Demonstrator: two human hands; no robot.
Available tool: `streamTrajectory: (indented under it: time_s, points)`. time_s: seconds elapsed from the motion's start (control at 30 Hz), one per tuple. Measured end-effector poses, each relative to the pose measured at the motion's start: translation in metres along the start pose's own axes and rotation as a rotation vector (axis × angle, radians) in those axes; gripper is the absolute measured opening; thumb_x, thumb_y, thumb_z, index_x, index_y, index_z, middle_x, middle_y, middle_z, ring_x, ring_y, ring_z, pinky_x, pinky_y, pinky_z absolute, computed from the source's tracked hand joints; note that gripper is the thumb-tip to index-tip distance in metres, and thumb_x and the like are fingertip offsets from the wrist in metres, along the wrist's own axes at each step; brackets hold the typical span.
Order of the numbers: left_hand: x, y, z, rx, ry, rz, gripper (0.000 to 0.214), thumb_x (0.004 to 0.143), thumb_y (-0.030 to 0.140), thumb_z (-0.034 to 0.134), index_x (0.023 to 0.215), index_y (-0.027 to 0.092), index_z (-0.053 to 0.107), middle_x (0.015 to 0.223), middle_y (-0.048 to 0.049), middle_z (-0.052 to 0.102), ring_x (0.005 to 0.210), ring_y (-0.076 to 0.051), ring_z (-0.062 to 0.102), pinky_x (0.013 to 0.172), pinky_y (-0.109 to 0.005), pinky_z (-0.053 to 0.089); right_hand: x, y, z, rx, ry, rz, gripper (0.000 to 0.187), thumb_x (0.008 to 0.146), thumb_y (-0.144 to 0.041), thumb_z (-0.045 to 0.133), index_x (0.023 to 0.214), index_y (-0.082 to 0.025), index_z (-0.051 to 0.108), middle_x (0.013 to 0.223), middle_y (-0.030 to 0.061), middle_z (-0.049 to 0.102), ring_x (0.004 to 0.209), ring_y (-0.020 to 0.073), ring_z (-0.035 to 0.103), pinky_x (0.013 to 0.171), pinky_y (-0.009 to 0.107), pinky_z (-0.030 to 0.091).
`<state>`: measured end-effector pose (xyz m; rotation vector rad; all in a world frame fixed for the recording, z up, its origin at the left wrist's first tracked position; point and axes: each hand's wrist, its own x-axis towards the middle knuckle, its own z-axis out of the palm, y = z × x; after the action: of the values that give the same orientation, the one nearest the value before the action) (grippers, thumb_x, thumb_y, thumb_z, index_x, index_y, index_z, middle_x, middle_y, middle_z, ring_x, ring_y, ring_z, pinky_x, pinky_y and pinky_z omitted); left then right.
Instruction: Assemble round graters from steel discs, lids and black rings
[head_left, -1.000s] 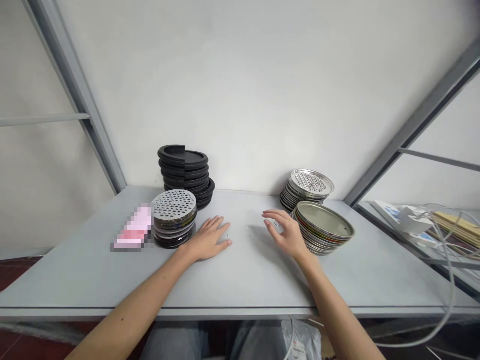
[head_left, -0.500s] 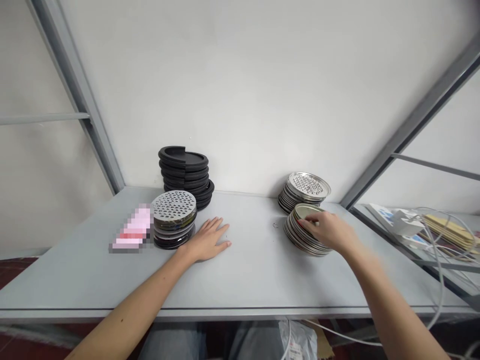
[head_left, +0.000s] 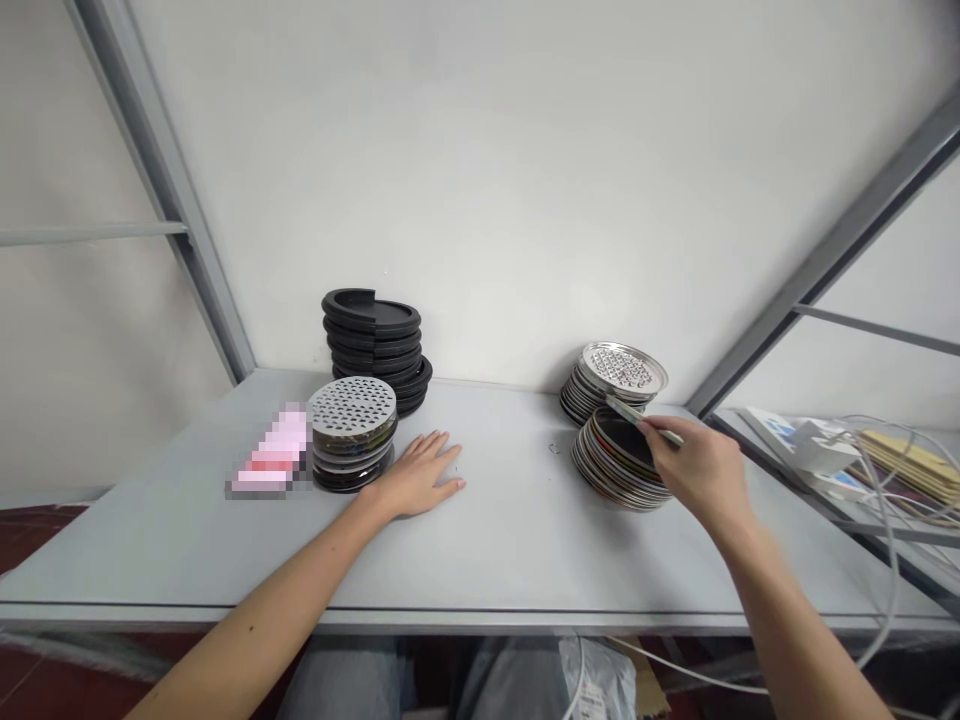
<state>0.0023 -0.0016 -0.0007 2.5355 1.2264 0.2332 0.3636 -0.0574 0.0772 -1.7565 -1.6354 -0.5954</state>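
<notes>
Near the tabletop's (head_left: 487,550) middle, the left hand (head_left: 417,480) lies flat and empty beside a perforated-topped stack (head_left: 352,432). Toward the right rear, the right hand (head_left: 694,465) pinches one lid (head_left: 641,418) just above the right stack (head_left: 616,460); stacking seems barely begun.

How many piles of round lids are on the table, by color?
Black piles: 1, the black stack at the back.
Silver holey-topped piles: 2, the left stack and the far right stack.
Dark-topped metal piles: 1, the near right stack by the right hand.
Total: 4
</notes>
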Motion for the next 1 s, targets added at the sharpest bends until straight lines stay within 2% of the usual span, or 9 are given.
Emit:
streamTrajectory:
  time_s: [0.07,0.17,0.27,0.4,0.57,0.7,0.8,0.9,1.0]
  points:
    - [0.0,-0.001,0.001,0.006,0.003,0.006,0.065,0.092,0.059,0.033,0.144,0.021,0.032,0.155,-0.0097,0.017,0.143,-0.026,0.011,0.115,-0.04,0.01,0.002,-0.003,-0.003,0.063,0.095,-0.044,0.027,0.086,-0.039,0.051,0.081,-0.022,0.071,0.081,0.0064,0.073,0.075,0.0246,0.068,0.07,0.036,0.05]
    - [0.001,-0.002,0.002,0.013,0.003,0.011,0.064,0.092,0.059,0.033,0.144,0.021,0.032,0.155,-0.0095,0.017,0.143,-0.026,0.011,0.115,-0.04,0.01,0.002,-0.014,-0.006,0.149,0.218,-0.127,0.021,0.086,-0.036,0.054,0.081,-0.022,0.069,0.083,0.0052,0.073,0.081,0.023,0.067,0.087,0.042,0.048]
    - [0.0,-0.001,0.001,0.018,0.001,0.007,0.064,0.092,0.059,0.033,0.143,0.022,0.032,0.155,-0.0085,0.018,0.143,-0.026,0.011,0.115,-0.04,0.01,-0.003,-0.034,-0.001,0.239,0.232,-0.276,0.015,0.086,-0.03,0.056,0.084,-0.023,0.069,0.088,0.0046,0.073,0.083,0.0213,0.067,0.089,0.042,0.048]
    - [-0.001,0.0,0.0,0.028,0.011,0.011,0.063,0.092,0.059,0.032,0.143,0.021,0.033,0.155,-0.0086,0.019,0.143,-0.026,0.013,0.115,-0.039,0.012,-0.01,-0.066,0.024,0.407,0.025,-0.504,0.014,0.087,-0.025,0.056,0.094,-0.024,0.069,0.097,0.0046,0.072,0.09,0.0208,0.065,0.081,0.036,0.05]
    - [-0.001,-0.002,0.001,0.054,0.022,0.027,0.064,0.093,0.059,0.032,0.143,0.018,0.033,0.154,-0.0126,0.021,0.143,-0.026,0.013,0.115,-0.039,0.012,-0.01,-0.099,0.072,0.464,-0.234,-0.571,0.027,0.094,-0.032,0.044,0.099,-0.025,0.07,0.101,0.0062,0.071,0.09,0.0223,0.064,0.081,0.039,0.049]
    - [0.0,-0.003,0.003,0.048,0.014,0.018,0.065,0.093,0.059,0.032,0.144,0.019,0.032,0.155,-0.0124,0.019,0.143,-0.026,0.012,0.115,-0.04,0.012,-0.015,-0.112,0.102,0.411,-0.307,-0.603,0.034,0.096,-0.032,0.038,0.099,-0.023,0.07,0.103,0.0074,0.071,0.093,0.0232,0.062,0.081,0.039,0.048]
    - [-0.001,-0.002,0.001,0.047,0.024,0.015,0.066,0.092,0.058,0.035,0.143,0.015,0.034,0.154,-0.014,0.022,0.143,-0.028,0.015,0.115,-0.04,0.013,-0.022,-0.115,0.112,0.435,-0.332,-0.597,0.034,0.096,-0.032,0.038,0.101,-0.022,0.07,0.102,0.0078,0.07,0.095,0.0229,0.061,0.085,0.039,0.047]
    - [-0.001,0.001,-0.001,0.048,0.088,0.053,0.061,0.091,0.053,0.041,0.138,0.013,0.041,0.149,-0.0142,0.032,0.14,-0.027,0.024,0.114,-0.039,0.018,-0.027,-0.114,0.116,0.519,-0.384,-0.578,0.028,0.094,-0.034,0.044,0.101,-0.022,0.069,0.102,0.0067,0.07,0.095,0.0218,0.061,0.086,0.037,0.047]
    - [0.0,0.002,-0.002,0.042,0.194,0.114,0.048,0.092,0.043,0.045,0.131,0.016,0.048,0.139,-0.0114,0.048,0.132,-0.025,0.038,0.112,-0.04,0.025,-0.029,-0.11,0.119,0.585,-0.397,-0.461,0.027,0.089,-0.039,0.054,0.106,-0.022,0.067,0.105,0.0077,0.069,0.098,0.0222,0.061,0.087,0.036,0.048]
